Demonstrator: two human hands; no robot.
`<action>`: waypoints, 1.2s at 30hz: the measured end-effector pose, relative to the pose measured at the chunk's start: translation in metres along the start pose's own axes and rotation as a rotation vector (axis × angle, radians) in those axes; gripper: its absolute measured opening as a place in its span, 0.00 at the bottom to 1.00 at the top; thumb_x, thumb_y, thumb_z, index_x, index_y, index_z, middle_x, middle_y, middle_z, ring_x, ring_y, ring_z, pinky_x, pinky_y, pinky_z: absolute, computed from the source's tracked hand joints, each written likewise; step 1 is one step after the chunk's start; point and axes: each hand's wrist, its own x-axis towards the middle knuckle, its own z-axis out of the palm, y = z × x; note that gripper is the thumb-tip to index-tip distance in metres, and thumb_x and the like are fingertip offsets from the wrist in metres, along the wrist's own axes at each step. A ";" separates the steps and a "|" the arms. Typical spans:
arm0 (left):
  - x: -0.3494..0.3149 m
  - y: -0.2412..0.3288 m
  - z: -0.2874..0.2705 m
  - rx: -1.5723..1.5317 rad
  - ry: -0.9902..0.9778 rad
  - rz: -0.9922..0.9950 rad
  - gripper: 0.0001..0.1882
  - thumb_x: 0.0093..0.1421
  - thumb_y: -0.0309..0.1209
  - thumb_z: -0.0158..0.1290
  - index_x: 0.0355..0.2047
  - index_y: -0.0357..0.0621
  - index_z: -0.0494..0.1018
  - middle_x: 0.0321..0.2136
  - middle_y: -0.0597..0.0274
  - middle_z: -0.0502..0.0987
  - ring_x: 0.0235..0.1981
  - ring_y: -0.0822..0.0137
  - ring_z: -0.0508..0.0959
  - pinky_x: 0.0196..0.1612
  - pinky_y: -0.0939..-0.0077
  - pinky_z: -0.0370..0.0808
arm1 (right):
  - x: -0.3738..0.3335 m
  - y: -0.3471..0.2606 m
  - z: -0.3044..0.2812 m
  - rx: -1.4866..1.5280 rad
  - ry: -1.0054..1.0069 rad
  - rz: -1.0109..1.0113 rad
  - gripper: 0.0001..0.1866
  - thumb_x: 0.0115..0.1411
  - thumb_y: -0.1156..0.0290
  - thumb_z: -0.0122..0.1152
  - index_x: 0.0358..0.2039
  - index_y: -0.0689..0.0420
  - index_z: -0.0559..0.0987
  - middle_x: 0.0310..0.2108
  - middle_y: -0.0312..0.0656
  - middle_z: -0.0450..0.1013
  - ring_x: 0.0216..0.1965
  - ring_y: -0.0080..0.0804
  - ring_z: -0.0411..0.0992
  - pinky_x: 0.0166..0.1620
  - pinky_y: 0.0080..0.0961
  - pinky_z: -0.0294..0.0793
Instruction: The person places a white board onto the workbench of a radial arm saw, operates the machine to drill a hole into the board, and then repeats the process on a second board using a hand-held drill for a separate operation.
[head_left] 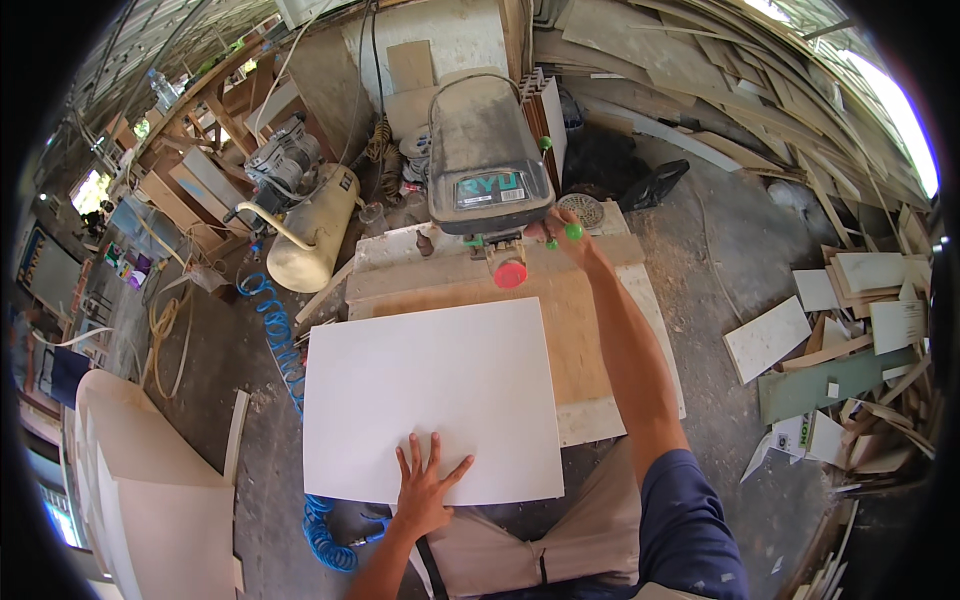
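Head view, left hand (pixel 425 492) splayed on white panel (pixel 430 380), right hand (pixel 567 248), grip unclear, wooden table (pixel 575 340), littered floor (pixel 715 430)

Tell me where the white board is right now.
In the head view, the white board is just left of centre, over the near-left part of the wooden worktable, with the left hand spread on its near edge.

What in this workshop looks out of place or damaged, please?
The scraps on the floor at the right look untidy: they lie in a loose heap, with pieces pointing in many directions. The white panel under the left hand shows no visible damage.
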 end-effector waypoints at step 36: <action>0.064 0.007 -0.003 -0.063 0.072 0.053 0.55 0.36 0.27 0.67 0.69 0.75 0.64 0.76 0.46 0.37 0.73 0.28 0.33 0.69 0.23 0.37 | -0.076 -0.037 -0.005 0.233 -0.046 0.104 0.24 0.72 0.64 0.49 0.61 0.67 0.73 0.33 0.41 0.78 0.32 0.28 0.75 0.37 0.26 0.75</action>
